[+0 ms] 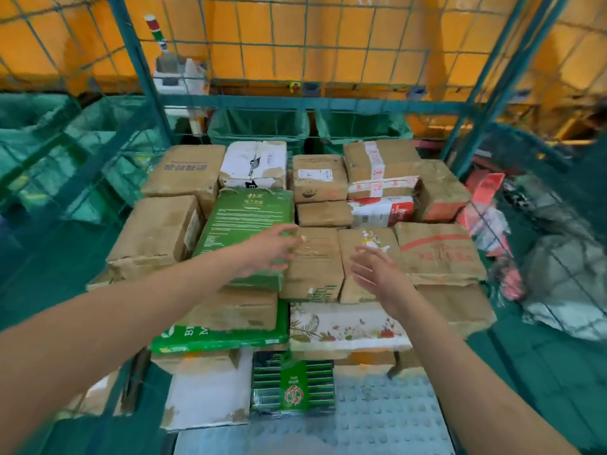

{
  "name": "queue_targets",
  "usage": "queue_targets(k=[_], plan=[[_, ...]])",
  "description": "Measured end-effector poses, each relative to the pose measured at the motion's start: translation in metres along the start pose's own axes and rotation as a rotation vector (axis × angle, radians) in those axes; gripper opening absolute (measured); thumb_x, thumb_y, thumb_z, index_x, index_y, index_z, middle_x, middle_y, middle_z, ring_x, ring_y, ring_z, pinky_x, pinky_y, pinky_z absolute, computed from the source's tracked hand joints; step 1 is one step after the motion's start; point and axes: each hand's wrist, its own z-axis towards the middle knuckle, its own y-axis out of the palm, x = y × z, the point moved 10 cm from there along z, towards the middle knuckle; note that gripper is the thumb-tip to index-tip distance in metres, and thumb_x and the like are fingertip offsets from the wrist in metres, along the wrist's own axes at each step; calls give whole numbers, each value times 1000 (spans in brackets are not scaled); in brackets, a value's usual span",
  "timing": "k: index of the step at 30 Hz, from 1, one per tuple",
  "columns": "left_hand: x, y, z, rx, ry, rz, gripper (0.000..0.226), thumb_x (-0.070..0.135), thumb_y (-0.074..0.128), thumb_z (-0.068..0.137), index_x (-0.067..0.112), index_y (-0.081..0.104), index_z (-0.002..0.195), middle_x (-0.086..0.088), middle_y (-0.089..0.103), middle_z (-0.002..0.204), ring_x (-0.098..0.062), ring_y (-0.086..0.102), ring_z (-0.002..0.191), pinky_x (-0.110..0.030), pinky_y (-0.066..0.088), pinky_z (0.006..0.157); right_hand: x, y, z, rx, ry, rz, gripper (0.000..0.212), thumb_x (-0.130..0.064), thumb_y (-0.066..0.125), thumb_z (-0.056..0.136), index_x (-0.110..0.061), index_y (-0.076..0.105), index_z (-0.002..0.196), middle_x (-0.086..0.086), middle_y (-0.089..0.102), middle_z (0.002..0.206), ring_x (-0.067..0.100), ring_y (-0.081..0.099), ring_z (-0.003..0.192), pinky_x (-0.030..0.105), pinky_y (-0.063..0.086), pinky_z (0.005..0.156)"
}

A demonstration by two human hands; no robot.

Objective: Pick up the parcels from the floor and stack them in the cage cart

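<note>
Head view: cage cart (141, 73) looks approx. half full to me, parcels (315, 261) layered up to its front edge, w/ none seen on the floor. Left hand (267, 249) spread, resting on the glossy green box (244, 221); right hand (377, 269) spread, holding nothing (hovering). Mostly creased brown cardboard, taped seams, squarish.

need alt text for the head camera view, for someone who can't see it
Two bare hands, left hand and right hand, reach open and empty over parcels stacked in a green wire cage cart. The left hovers at a green box, the right over brown cardboard parcels.
</note>
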Motion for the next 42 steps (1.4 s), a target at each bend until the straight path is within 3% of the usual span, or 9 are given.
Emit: queue_targets(k=[5, 10, 14, 19, 22, 26, 31, 36, 42], plan=[[-28, 36, -10, -146, 6, -25, 56, 39, 68, 98, 32, 46, 148, 1, 56, 139, -25, 60, 123, -41, 53, 103, 50, -15, -55, 110, 82, 115, 42, -35, 58, 105, -15, 55, 142, 3, 71, 124, 22, 68, 115, 32, 55, 88], [-62, 97, -33, -350, -59, -26, 48, 30, 66, 100, 28, 48, 145, 2, 56, 139, -24, 59, 125, -40, 50, 108, 91, -36, -123, 227, 126, 130, 36, -36, 54, 107, -19, 57, 138, 2, 67, 130, 22, 65, 119, 38, 53, 102], [-60, 149, -49, -471, -50, 32, 44, 32, 66, 101, 32, 50, 142, 5, 57, 139, -23, 60, 123, -35, 55, 99, 119, -67, -176, 338, 103, 146, 30, -37, 56, 106, -22, 62, 131, 1, 70, 127, 20, 67, 116, 37, 54, 101], [-41, 221, -69, -599, -16, 115, 29, 31, 63, 103, 34, 51, 129, 1, 59, 137, -24, 60, 127, -38, 51, 107, 138, -118, -241, 497, 91, 216, 29, -37, 56, 105, -22, 63, 129, 1, 72, 121, 21, 68, 114, 35, 54, 95], [-32, 283, -87, -691, 13, 181, 16, 35, 63, 102, 37, 56, 117, 3, 59, 139, -23, 61, 126, -38, 52, 105, 153, -159, -293, 611, 81, 257, 25, -34, 55, 106, -22, 64, 126, 2, 71, 122, 22, 67, 114, 35, 54, 95], [-32, 372, -111, -784, 37, 261, 27, 42, 63, 100, 34, 56, 125, 3, 59, 140, -21, 62, 120, -39, 51, 106, 187, -221, -361, 759, 87, 326, 24, -30, 55, 106, -19, 63, 126, 4, 71, 122, 22, 68, 113, 41, 54, 103], [-33, 501, -167, -901, 45, 328, 19, 41, 63, 100, 34, 59, 118, 0, 60, 136, -21, 64, 115, -39, 53, 99, 233, -306, -460, 899, 82, 425, 30, -32, 55, 106, -17, 62, 131, 5, 73, 121, 22, 70, 109, 34, 56, 87], [-29, 621, -225, -980, 75, 412, 25, 41, 64, 100, 30, 60, 122, -1, 61, 134, -21, 65, 108, -39, 55, 95, 271, -388, -551, 990, 42, 501, 21, -31, 54, 106, -20, 67, 119, 4, 74, 118, 22, 70, 109, 33, 55, 88], [-29, 734, -285, -1048, 82, 469, 25, 38, 59, 103, 25, 58, 125, 2, 63, 125, -20, 65, 106, -46, 49, 107, 307, -465, -627, 1065, 30, 554, 22, -29, 57, 105, -18, 66, 121, 5, 73, 119, 24, 69, 111, 35, 55, 93]])
